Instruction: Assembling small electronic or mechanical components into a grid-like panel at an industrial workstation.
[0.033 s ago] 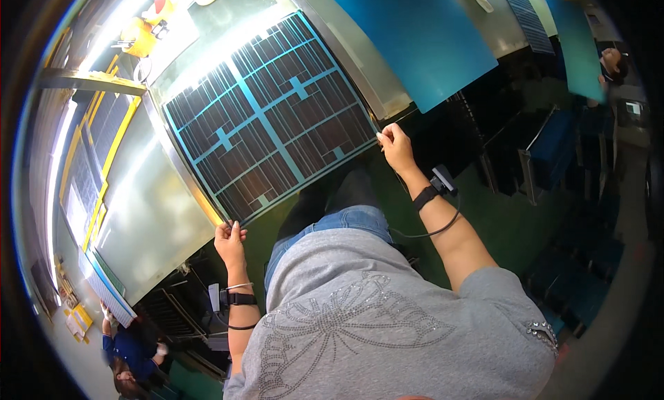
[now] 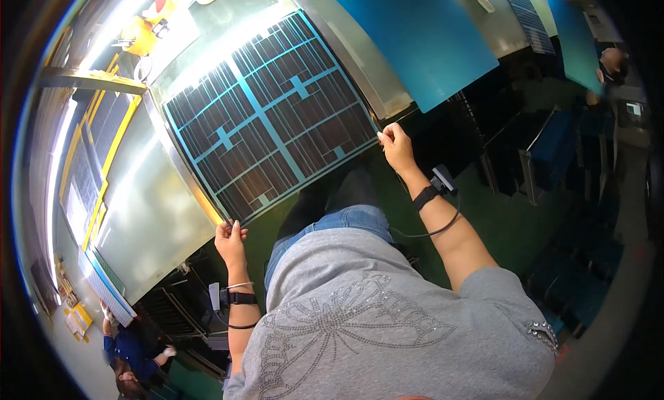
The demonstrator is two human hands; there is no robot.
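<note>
A large rectangular dark panel with a blue line pattern lies between my hands, reaching from the light table toward my body. My left hand pinches its near left corner with thumb and fingers. At the near right corner, my right hand grips the edge between its fingertips. The panel looks flat, and its near edge juts out over the floor in front of my legs. Bands with small devices and cables are strapped to both my wrists.
A metal table stands to the left, beside a yellow-edged frame. Yellow containers sit at the back. A plain blue sheet lies at the upper right, with dark racks below it. Co-workers are at lower left and far right.
My hands and the panel stay in place. At lower left the co-worker's hand has shifted slightly, and the person at far right has moved a little.
</note>
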